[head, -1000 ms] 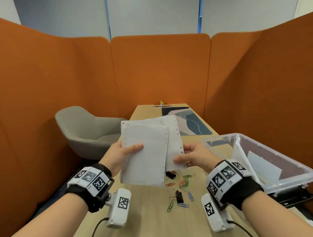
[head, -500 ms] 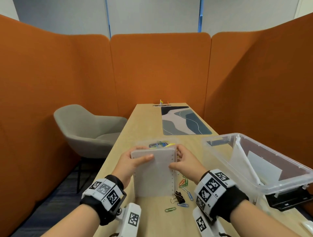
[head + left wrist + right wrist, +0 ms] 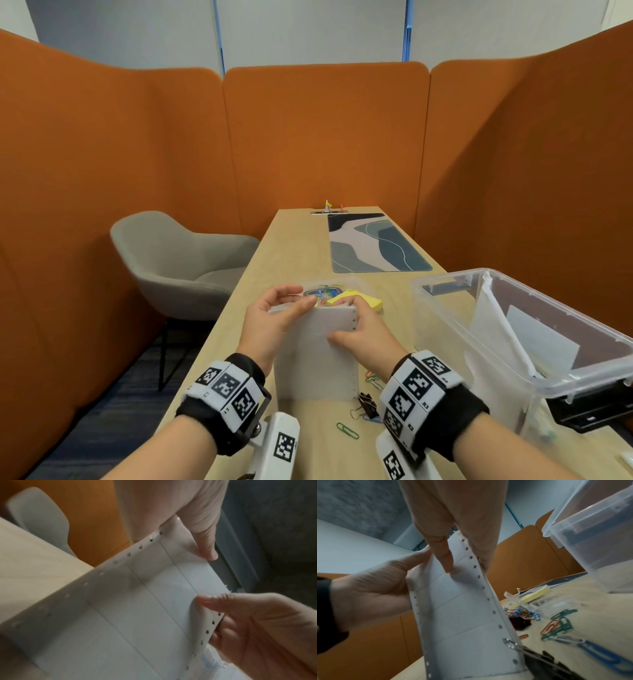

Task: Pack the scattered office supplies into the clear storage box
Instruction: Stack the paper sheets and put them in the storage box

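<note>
You hold the label sheets (image 3: pixel 317 356) upright on the surface (image 3: pixel 394 287), left hand (image 3: pixel 270 325) and right hand (image 3: pixel 363 337) pinching their side edges; tap the bottom edge square, then lift them right into the clear storage box (image 3: pixel 442 308).

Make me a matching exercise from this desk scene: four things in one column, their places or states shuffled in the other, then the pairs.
Things:
1. label sheets
2. storage box
3. yellow sticky notes
4. green paper clip

Places or states:
A. lying loose on the table, nearest the wrists
B. held upright on the table by both hands
C. standing open at the right
D. lying just beyond the hands

Pairs: 1-B, 2-C, 3-D, 4-A
</note>
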The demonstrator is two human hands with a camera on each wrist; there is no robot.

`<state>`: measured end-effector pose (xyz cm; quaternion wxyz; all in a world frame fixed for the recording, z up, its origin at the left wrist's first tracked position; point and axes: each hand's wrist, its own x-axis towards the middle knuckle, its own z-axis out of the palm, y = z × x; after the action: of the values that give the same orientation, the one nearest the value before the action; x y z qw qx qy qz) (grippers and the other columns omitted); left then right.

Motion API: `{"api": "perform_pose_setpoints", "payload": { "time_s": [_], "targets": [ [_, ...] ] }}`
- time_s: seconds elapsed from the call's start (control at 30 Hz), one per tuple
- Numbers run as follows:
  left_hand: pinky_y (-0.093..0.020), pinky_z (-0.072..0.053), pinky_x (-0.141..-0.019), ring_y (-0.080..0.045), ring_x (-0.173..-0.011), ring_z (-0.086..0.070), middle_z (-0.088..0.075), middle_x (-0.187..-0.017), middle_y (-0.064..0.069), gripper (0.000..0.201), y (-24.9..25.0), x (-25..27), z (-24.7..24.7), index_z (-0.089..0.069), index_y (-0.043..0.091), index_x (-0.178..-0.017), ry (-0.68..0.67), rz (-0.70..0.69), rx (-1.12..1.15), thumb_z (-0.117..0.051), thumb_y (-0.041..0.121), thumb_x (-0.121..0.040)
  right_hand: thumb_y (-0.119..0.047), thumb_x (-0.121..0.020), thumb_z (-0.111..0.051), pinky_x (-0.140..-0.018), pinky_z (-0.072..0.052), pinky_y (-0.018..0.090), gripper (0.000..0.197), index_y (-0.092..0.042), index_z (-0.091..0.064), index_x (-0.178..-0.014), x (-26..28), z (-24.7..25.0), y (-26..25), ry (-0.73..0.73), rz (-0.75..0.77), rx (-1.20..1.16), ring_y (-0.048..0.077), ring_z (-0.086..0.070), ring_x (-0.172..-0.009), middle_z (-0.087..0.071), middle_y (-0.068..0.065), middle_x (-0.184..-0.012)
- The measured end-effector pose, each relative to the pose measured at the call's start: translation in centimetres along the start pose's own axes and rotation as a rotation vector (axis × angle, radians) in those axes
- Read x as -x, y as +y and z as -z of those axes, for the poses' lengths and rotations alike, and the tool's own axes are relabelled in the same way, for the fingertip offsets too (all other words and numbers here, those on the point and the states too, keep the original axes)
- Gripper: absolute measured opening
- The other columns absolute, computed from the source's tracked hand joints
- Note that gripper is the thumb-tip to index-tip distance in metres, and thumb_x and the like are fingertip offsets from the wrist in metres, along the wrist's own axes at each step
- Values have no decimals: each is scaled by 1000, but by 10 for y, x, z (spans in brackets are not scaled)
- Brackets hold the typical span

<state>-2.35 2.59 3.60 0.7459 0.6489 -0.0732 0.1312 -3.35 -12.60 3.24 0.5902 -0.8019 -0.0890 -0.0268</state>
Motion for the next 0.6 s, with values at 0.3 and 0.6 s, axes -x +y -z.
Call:
{"api": "perform_pose_setpoints", "payload": {
  "time_s": [0.3, 0.6],
  "targets": [
    [-15, -52, -57, -12, -78, -68, -75, -86, 2, 47, -16, -2, 25, -69, 9, -96, -174, 159, -49, -88, 23, -56, 2, -84, -58, -96, -50, 35, 45, -12, -51, -126, 2, 6, 6, -86, -115, 80, 21, -59, -111, -62, 8, -121],
    [-20, -55, -65, -15, -88, -71, -76, -96, -2, 51, -5, -2, 24, -69, 14, -101, -341, 273, -236, -83, 13, -52, -7, -91, -48, -97, -48, 42, 25, -18, -54, -114, 15, 12, -10, -7, -91, 128, 22, -59, -108, -62, 3, -108]
  ]
}}
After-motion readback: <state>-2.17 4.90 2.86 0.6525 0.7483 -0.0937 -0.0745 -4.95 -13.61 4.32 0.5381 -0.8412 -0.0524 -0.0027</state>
